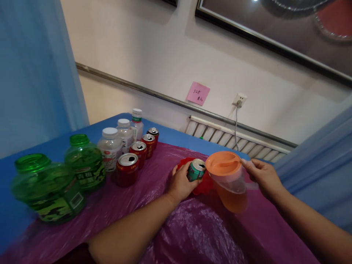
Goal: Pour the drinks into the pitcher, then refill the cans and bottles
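My left hand (180, 183) grips a small green can (196, 170) with an open top, held tilted over a red object (203, 186) on the table. My right hand (262, 176) holds the handle of a clear pitcher (229, 183) with an orange lid; orange liquid fills its lower part. The can and the pitcher's rim are almost touching. Both sit above a purple plastic sheet (192, 231) spread over the blue table (176, 137).
At the left stand two green plastic jars (49, 190), three white-capped clear bottles (111, 148) and a row of several red cans (128, 168). Blue curtains hang left and right. A radiator (233, 139), wall socket (238, 99) and pink note (198, 93) are behind.
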Tool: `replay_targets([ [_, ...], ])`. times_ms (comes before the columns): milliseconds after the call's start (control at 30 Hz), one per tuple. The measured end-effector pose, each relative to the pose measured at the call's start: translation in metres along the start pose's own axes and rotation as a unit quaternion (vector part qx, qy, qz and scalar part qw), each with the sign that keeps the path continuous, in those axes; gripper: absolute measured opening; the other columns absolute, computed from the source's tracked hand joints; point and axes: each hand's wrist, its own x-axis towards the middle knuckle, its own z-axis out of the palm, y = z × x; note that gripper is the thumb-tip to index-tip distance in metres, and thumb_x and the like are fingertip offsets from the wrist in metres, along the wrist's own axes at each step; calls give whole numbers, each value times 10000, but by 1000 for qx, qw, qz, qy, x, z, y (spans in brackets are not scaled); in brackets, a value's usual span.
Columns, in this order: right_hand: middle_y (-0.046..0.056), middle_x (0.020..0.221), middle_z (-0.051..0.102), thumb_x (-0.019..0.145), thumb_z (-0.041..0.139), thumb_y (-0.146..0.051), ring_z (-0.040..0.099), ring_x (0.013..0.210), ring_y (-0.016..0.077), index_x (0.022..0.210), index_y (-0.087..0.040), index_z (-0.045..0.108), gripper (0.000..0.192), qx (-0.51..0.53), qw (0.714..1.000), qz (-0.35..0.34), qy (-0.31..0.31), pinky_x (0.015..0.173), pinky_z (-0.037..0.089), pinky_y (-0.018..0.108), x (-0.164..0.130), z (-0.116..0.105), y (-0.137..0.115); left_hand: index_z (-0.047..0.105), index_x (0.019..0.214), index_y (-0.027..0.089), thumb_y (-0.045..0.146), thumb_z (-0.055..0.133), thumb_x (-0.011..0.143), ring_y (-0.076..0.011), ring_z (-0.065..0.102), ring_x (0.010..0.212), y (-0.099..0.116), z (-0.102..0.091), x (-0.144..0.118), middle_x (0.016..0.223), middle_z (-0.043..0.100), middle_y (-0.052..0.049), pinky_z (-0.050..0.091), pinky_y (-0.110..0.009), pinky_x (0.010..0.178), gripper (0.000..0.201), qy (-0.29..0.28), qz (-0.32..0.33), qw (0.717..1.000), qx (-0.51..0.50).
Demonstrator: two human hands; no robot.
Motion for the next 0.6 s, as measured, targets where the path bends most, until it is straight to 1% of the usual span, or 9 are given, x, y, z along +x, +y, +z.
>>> replay_targets([
  [133, -69, 499, 366, 720, 786, -664, 303, 486, 89, 549, -214, 469, 577, 85, 995, 25, 46, 453, 244, 241, -7, -5, 20, 614, 1318, 304, 267, 865, 682, -276, 618, 1222, 3, -3, 0, 1306, 707, -22, 392, -466, 1136, 685, -7, -1, 1000, -2],
  [267, -64, 530, 415, 708, 807, -636, 334, 469, 87, 597, -202, 533, 525, 162, 981, 43, 96, 445, 268, 243, -14, -12, 42, 604, 1336, 292, 285, 858, 707, -286, 609, 1240, 4, -4, 0, 1322, 698, -42, 367, -481, 1152, 678, -3, -5, 1000, 13],
  [400, -69, 529, 419, 683, 844, -590, 354, 459, 81, 628, -197, 559, 488, 245, 957, 63, 145, 438, 279, 230, -20, -18, 61, 591, 1357, 277, 327, 875, 699, -301, 590, 1264, 4, -5, 1, 1348, 683, -62, 350, -491, 1160, 718, 3, 8, 999, 39],
  [500, -79, 525, 386, 718, 825, -582, 342, 453, 78, 630, -203, 537, 484, 282, 943, 66, 164, 430, 286, 224, -27, -22, 73, 600, 1347, 289, 324, 867, 710, -296, 615, 1220, 3, -6, 3, 1288, 712, -55, 380, -479, 1133, 692, 5, 28, 998, 55],
  [600, -81, 523, 354, 773, 765, -611, 329, 452, 86, 605, -217, 483, 513, 282, 942, 55, 173, 429, 299, 234, -35, -25, 81, 599, 1345, 293, 284, 864, 702, -298, 631, 1183, 3, -6, 6, 1258, 722, -51, 427, -461, 1080, 696, 12, 41, 996, 73],
])
